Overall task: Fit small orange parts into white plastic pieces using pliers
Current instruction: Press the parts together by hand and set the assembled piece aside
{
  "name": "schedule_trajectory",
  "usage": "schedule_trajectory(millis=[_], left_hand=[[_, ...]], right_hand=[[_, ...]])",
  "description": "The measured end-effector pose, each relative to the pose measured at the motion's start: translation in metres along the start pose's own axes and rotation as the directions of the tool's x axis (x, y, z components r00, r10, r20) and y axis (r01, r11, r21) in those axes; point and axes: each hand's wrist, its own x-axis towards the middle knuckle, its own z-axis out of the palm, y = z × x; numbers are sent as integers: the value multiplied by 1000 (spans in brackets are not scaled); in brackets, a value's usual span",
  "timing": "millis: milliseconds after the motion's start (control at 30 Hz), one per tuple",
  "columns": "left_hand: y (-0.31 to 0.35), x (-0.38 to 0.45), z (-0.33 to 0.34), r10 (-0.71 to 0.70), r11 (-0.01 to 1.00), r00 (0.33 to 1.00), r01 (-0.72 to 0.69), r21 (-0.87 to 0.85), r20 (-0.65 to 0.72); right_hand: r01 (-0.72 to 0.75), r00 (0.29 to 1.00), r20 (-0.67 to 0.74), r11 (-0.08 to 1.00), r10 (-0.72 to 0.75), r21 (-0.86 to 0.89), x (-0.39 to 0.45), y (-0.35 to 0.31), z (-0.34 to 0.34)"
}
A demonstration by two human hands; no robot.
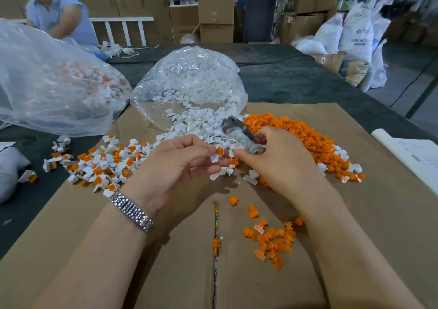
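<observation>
Now, in the head view, our left hand (180, 164) pinches one white piece (214, 158) with one orange part (220, 151). Our right hand (272, 159) holds one pair of pliers (239, 131) in a tight grip. We could slip and drop it. Two bags (189, 76) sit on the table (296, 79); the piles are too many to count.

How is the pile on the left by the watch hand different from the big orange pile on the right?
The left pile of white plastic pieces with orange parts fitted in mixes two colours; the right heap of loose small orange plastic parts is almost all orange, with a few white pieces at its edge. The left pile lies spread out thin, partly off the brown cardboard sheet; the orange heap is thicker and lies wholly on it. Both are small plastic bits.
</observation>
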Motion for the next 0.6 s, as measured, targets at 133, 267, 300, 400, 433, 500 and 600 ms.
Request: schedule_trajectory(millis=[133,267,300,400,433,500,600], left_hand=[[0,1,-3,-41,996,998,45,-73,48],[0,1,-4,10,998,997,-5,-63,72],[0,1,-4,25,998,998,-21,-57,65],[-3,4,-4,67,997,998,-67,-28,12],[-4,4,-4,92,996,996,-92,-12,-9],[-6,5,-3,159,987,986,-157,45,-49],[-9,6,-3,240,960,967,-223,171,-87]], right_hand=[[-98,994,10,952,106,-290,4,4,13],[-127,987,46,919,155,-373,7,8,15],[-125,988,36,921,148,-369,7,7,14],[29,988,-145,994,-45,-109,5,0,7],[128,976,-193,984,-103,120,3,-5,3],[237,970,-176,827,-169,510,-3,-15,-1],[267,964,-134,791,-232,550,-8,-21,4]])
